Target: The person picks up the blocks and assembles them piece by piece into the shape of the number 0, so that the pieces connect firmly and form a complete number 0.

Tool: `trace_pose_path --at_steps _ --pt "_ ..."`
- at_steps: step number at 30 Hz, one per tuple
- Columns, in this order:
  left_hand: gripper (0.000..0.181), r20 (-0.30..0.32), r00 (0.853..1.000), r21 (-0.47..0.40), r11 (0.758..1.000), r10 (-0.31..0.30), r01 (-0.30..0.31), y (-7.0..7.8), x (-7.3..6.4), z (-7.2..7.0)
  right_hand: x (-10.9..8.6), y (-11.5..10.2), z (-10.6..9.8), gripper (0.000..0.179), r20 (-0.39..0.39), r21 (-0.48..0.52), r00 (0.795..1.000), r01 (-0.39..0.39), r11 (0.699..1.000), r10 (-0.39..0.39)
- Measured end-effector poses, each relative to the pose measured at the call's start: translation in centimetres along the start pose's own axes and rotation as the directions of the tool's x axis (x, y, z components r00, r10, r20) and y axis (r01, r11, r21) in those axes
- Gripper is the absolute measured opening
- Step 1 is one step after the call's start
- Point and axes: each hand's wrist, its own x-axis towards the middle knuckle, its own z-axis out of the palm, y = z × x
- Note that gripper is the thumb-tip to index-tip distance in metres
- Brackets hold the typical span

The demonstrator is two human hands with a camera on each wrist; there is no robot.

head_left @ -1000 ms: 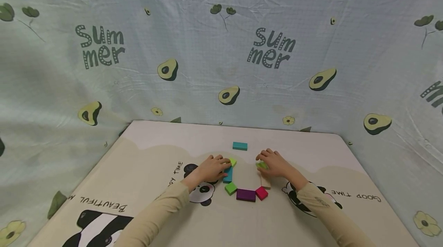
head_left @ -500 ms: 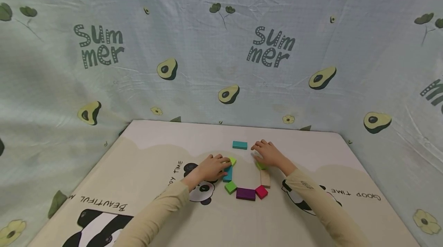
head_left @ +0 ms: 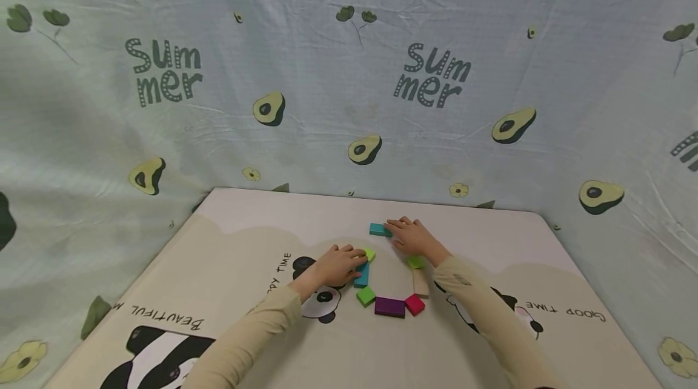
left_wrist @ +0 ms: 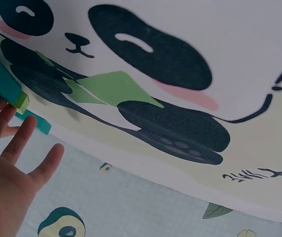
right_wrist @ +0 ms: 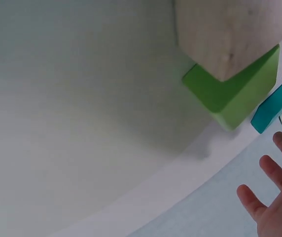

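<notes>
In the head view my left hand (head_left: 339,266) rests at a blue block (head_left: 362,276) and a light green block (head_left: 369,254), its fingertips touching them. The left wrist view shows those fingers spread loosely, with one fingertip at the small green block (left_wrist: 21,102) on the end of the blue block (left_wrist: 0,74). My right hand (head_left: 412,237) is over the right end of a teal block (head_left: 377,229) lying at the back. Seen from the right wrist, its fingers are spread, with the upper ones at the teal block (right_wrist: 271,106).
Nearer me lie a green block (head_left: 366,296), a purple block (head_left: 389,307) and a red block (head_left: 415,305). A plain wooden block (head_left: 420,283) and another green block (head_left: 415,262) continue up the right side. The panda-printed table (head_left: 305,352) ends at a patterned cloth (head_left: 305,152).
My right hand has left the green block on the right and moved away from me and leftward to the teal block. The left hand has stayed at its blocks.
</notes>
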Motion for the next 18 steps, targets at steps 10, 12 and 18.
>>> trace_pose_path --at_steps 10,12,18 --pt "0.041 0.007 1.0 0.0 1.0 0.001 -0.001 0.2 0.0 -0.2 1.4 0.0 1.1 0.042 0.063 0.014 0.998 -0.029 0.999 0.028" --pt "0.041 0.007 1.0 -0.003 1.0 0.001 -0.001 0.2 0.0 -0.2 1.8 0.7 2.3 0.041 0.024 -0.004 1.0 -0.01 1.0 0.01" --pt "0.04 0.009 1.0 -0.008 1.0 -0.002 0.002 0.3 -0.1 -0.4 1.3 -0.2 0.6 0.034 0.011 0.031 1.0 -0.013 0.999 0.013"
